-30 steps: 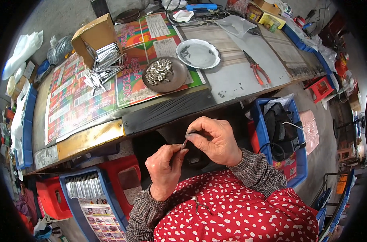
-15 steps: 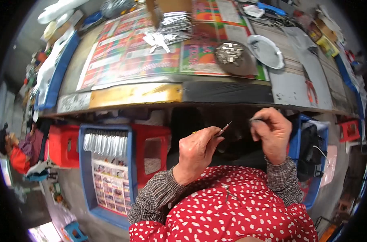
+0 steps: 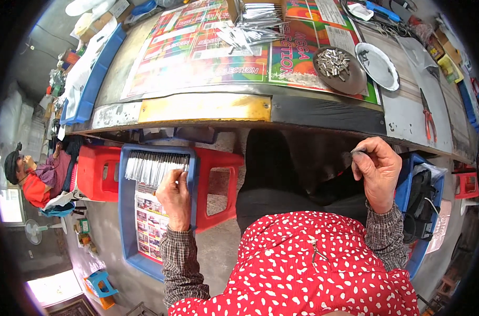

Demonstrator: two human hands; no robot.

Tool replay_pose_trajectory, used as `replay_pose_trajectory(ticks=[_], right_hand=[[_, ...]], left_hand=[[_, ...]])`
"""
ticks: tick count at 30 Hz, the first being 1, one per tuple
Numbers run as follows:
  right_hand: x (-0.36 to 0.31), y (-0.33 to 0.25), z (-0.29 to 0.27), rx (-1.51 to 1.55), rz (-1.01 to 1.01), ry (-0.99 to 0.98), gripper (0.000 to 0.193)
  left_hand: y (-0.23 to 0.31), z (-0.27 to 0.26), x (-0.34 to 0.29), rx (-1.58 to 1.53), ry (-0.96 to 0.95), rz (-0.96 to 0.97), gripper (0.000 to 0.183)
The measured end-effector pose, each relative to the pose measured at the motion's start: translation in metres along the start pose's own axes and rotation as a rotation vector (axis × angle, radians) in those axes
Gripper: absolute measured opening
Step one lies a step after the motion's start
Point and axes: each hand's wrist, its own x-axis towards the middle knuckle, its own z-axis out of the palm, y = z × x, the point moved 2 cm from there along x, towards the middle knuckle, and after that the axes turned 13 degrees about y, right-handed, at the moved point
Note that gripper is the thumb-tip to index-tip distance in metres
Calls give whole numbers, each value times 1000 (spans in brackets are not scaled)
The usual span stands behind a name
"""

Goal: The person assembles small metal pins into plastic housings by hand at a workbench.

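Observation:
My left hand (image 3: 173,197) is at the blue crate (image 3: 182,231) on my left, fingers pinched together at the right end of a row of thin silvery sticks with dark tips (image 3: 147,168). Whether a stick is between those fingers, I cannot make out. Beneath the row lies a printed sheet (image 3: 149,210) with small pictures. In front of my lap my right hand (image 3: 377,168) is raised, thumb and fingers closed on a small dark, blurred piece (image 3: 350,156). On the bench above, a dark round plate (image 3: 350,84) carries a heap of small metal tubes (image 3: 332,63).
Thin silver sticks (image 3: 258,23) lie piled on the bench's colourful printed cover. A white oval dish (image 3: 392,79) and red-handled pliers (image 3: 429,124) sit to the right. Red stools (image 3: 231,184) and a blue bin (image 3: 434,205) flank me. Another person (image 3: 37,181) sits far left.
My left hand has moved left and down from in front of my body to the sticks in the crate. It held a thin pointed stick before. My right hand stays raised; the view has shifted.

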Motion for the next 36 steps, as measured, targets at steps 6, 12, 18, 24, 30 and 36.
replay_pose_trajectory(ticks=[6, 12, 18, 24, 30, 36], right_hand=[[-2, -1, 1, -30, 17, 2, 7], [-2, 0, 2, -50, 28, -19, 7], [1, 1, 4, -81, 20, -39, 8], [4, 2, 0, -86, 41, -10, 7], [29, 0, -3, -227, -42, -20, 6], [68, 1, -14, -360, -120, 24, 13]], left_hand=[[-28, 3, -4, 233, -58, 5, 11], [-20, 3, -6, 270, -84, 32, 12], [-15, 3, -4, 249, -98, 25, 12], [-14, 7, -2, 245, -105, 40, 11], [-14, 4, 1, 256, -134, 112, 10], [5, 5, 12, 247, -99, 126, 4]])
